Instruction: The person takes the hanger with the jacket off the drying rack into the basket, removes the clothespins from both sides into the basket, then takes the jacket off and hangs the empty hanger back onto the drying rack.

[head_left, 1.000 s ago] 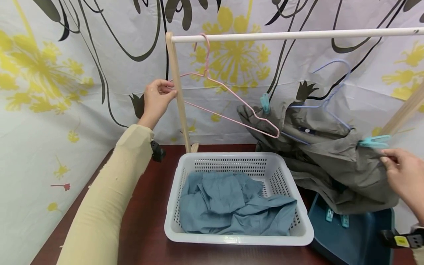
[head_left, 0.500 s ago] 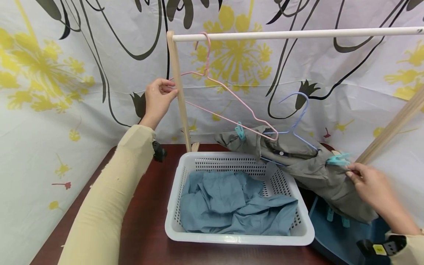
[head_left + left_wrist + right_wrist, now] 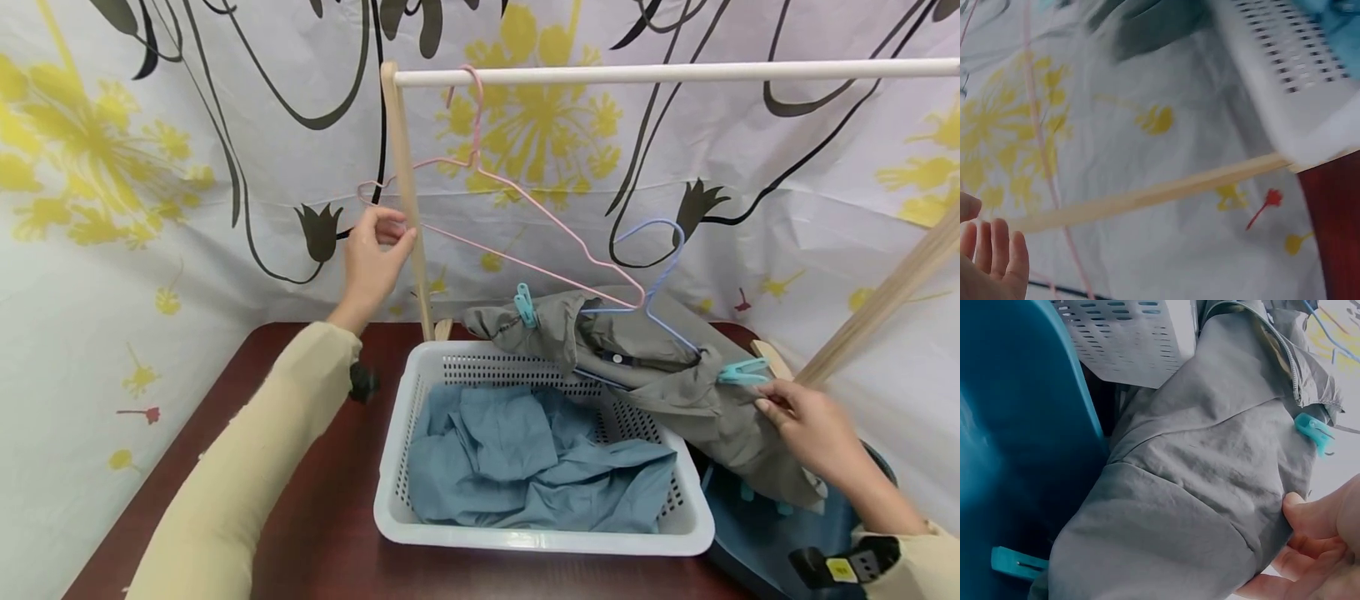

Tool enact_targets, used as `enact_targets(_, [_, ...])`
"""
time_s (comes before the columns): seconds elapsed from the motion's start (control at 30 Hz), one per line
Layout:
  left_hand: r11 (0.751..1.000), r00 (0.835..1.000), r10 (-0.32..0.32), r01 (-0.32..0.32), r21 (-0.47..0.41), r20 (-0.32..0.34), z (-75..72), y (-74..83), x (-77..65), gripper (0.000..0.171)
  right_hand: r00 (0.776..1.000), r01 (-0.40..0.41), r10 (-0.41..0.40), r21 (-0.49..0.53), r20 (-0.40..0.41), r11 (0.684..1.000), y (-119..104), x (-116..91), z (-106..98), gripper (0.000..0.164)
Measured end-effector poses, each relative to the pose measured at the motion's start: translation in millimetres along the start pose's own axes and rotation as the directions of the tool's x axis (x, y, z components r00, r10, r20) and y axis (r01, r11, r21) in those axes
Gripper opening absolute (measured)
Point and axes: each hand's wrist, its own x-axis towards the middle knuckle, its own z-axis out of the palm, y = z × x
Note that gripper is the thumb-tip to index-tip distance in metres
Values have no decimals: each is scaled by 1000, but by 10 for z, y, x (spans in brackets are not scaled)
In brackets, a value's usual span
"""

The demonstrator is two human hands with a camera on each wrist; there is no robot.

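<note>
My right hand (image 3: 813, 429) pinches the edge of a grey garment with a zip (image 3: 738, 433), just below a turquoise clothespin (image 3: 744, 372). In the right wrist view, thumb and fingers grip the garment's cloth (image 3: 1204, 481). A blue hanger (image 3: 663, 292) runs through the garment, its hook upright and off the rail; another turquoise clothespin (image 3: 525, 305) is clipped at the left end. My left hand (image 3: 371, 258) is beside the wooden post (image 3: 408, 192); its fingers (image 3: 999, 247) show fairly straight in the left wrist view. A pink hanger (image 3: 525, 196) hangs from the white rail (image 3: 675, 73).
A white perforated basket (image 3: 540, 540) on the dark red table (image 3: 322, 500) holds a blue garment (image 3: 517, 467). To its right stands a dark blue bin (image 3: 757, 542), partly under the grey garment, with clothespins in it. A slanted wooden leg (image 3: 885, 292) supports the right side.
The right hand has moved left, bringing the grey garment and blue hanger down and left, over the basket's back corner. The left hand has dropped lower along the post.
</note>
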Motion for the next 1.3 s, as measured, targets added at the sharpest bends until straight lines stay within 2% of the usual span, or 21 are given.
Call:
enact_targets(0.07, [1000, 995, 11, -11, -2, 96, 35, -13, -124, 17, 1000, -3, 3, 1, 5, 1000, -4, -10, 9, 8])
enact_targets(0.1, [1000, 985, 7, -7, -2, 173, 55, -17, -183, 16, 1000, -7, 7, 6, 9, 1000, -6, -16, 11, 7])
enact_targets(0.13, [1000, 965, -1, 1, 1, 263, 77, -25, -236, 17, 1000, -10, 10, 7, 12, 1000, -11, -18, 13, 6])
enact_targets(0.17, [1000, 934, -15, 11, 14, 357, 98, -37, -284, 20, 1000, -9, 9, 6, 11, 1000, -19, -21, 15, 6])
enact_targets(0.23, [999, 848, -39, 24, 35, 528, 142, -60, -362, 29, 1000, -4, 4, 13, 9, 1000, -40, -29, 19, 4])
enact_targets(0.3, [999, 760, -49, 30, 40, 648, 189, -84, -422, 36, 1000, 4, -4, 13, 6, 1000, -67, -33, 30, 4])
enact_targets(0.33, [999, 725, -41, 27, 31, 687, 212, -97, -445, 38, 1000, 10, -10, 14, 3, 1000, -81, -32, 36, 4])
enact_targets(0.37, [999, 697, -35, 25, 25, 716, 231, -108, -466, 38, 1000, 16, -16, 11, -2, 1000, -96, -36, 42, 5])
enact_targets(0.4, [1000, 677, -21, 20, 10, 736, 249, -116, -483, 38, 1000, 20, -20, 11, -5, 1000, -108, -37, 48, 6])
enact_targets(0.47, [1000, 656, 0, 10, -9, 755, 269, -134, -516, 33, 1000, 22, -22, 11, -5, 1000, -129, -38, 60, 8])
enact_targets(0.6, [1000, 644, 6, 10, -16, 765, 248, -160, -564, 25, 1000, 19, -19, 18, 4, 1000, -149, -34, 67, 7])
enact_targets(0.73, [1000, 631, 2, 11, -11, 776, 176, -162, -603, 24, 999, 14, -15, 27, 36, 1000, -155, -3, 70, 5])
enact_targets(0.83, [1000, 630, 6, -5, -4, 776, 101, -149, -632, 26, 998, 19, -20, 28, 62, 999, -174, 40, 67, 9])
enact_targets(1.03, [999, 647, 38, -21, -31, 761, -47, -218, -697, 30, 994, 50, -57, 68, 95, 996, -242, 157, 51, 13])
enact_targets(1.17, [999, 666, 1, 26, -25, 746, -122, -283, -756, 31, 990, 62, -71, 74, 123, 995, -288, 254, 64, 16])
enact_targets(1.3, [997, 694, -33, 71, -23, 719, -194, -332, -810, 25, 985, 84, -95, 81, 146, 993, -326, 348, 87, 15])
